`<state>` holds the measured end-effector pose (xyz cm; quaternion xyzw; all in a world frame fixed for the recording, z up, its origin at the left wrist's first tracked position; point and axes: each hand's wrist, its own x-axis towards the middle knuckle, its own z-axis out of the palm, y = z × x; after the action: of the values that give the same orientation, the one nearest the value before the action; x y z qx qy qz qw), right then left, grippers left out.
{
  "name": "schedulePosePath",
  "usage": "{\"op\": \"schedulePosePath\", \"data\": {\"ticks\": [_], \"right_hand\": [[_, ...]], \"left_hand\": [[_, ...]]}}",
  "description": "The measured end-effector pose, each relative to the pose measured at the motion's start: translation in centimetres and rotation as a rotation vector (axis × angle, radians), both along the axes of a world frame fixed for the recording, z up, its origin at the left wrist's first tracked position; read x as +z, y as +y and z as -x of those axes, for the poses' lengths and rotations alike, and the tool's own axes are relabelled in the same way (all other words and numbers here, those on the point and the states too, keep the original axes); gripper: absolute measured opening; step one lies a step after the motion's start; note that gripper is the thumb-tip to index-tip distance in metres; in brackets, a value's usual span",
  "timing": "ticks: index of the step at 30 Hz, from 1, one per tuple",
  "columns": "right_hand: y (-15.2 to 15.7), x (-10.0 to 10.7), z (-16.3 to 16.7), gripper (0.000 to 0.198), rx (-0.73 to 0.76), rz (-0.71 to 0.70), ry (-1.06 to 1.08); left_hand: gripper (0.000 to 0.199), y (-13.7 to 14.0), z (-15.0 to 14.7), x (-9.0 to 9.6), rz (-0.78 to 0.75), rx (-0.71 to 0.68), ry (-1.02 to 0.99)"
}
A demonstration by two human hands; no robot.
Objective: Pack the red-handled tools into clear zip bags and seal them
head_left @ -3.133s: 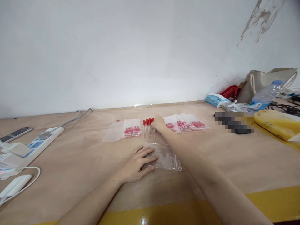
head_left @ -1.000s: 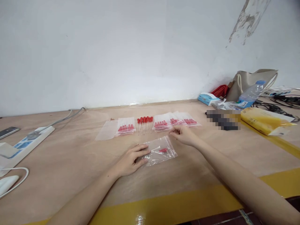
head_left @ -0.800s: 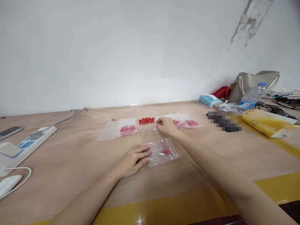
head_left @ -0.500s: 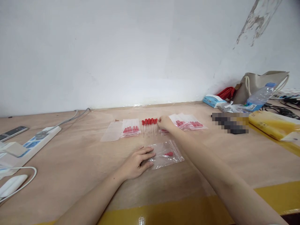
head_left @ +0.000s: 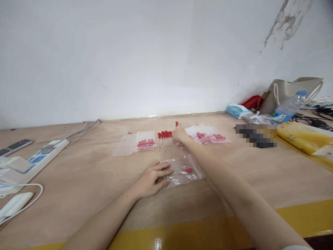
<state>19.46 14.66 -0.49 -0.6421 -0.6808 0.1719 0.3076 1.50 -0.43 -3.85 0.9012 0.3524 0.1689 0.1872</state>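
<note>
My left hand (head_left: 153,177) lies with fingers spread, its fingertips on the left end of a clear zip bag (head_left: 179,177). Inside that bag is one dropper with a red bulb (head_left: 187,170). My right hand (head_left: 180,134) is closed on another glass dropper (head_left: 177,123), whose red bulb sticks up above the fingers. Just left of it, several red-bulbed droppers (head_left: 164,139) lie in a row. Bags of droppers (head_left: 145,141) rest to the left of the row, beside a flat pale bag (head_left: 124,145). More filled bags (head_left: 208,134) overlap on the right, partly behind my right hand.
A white power strip (head_left: 39,163) with plugs and cables runs along the left, near a dark phone-like device (head_left: 15,148). At right are a yellow pack (head_left: 304,139), a plastic bottle (head_left: 291,106), a blue box (head_left: 238,111) and a beige bag (head_left: 291,90). A wall stands behind.
My right hand has lifted a dropper from the right end of the row, so its bulb now shows above the fingers. My left hand stays on the bag.
</note>
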Motion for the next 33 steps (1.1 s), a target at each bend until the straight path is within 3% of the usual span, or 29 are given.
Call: {"op": "schedulePosePath", "data": {"ticks": [3,5,9,15,19,22,25,33], "right_hand": [[-1.7,-0.4,-3.8,0.05,-0.042,-0.087,0.147],[-3.7,-1.3,-6.7,0.063,-0.035,-0.174,0.452],[-8.2,-3.5,-10.7,0.067,0.002,-0.161,0.694],[-10.7,-5.2,-9.9,0.062,-0.058,-0.109,0.882],[-11.2,-5.6,-9.0,0.053,0.012,0.017,0.98],[-11.8,-5.7,-9.4,0.045,0.149,0.105,0.917],[-12.2,-5.6,-10.1,0.035,0.26,0.112,0.71],[-12.2,-5.1,-9.1,0.016,0.419,-0.121,0.279]], "left_hand": [[0.037,0.0,0.0,0.0,0.0,0.002,0.012],[0.037,0.0,0.0,0.0,-0.01,0.004,0.012],[0.037,0.1,0.0,0.1,-0.016,0.007,0.014],[0.036,0.0,-0.1,0.4,-0.022,0.013,0.014],[0.044,-0.2,-0.1,0.6,-0.035,0.029,0.011],[0.052,-0.4,-0.1,0.7,-0.031,0.05,0.009],[0.052,-0.4,-0.1,0.8,-0.024,0.058,0.026],[0.05,-0.2,-0.2,0.7,-0.049,0.042,0.022]]}}
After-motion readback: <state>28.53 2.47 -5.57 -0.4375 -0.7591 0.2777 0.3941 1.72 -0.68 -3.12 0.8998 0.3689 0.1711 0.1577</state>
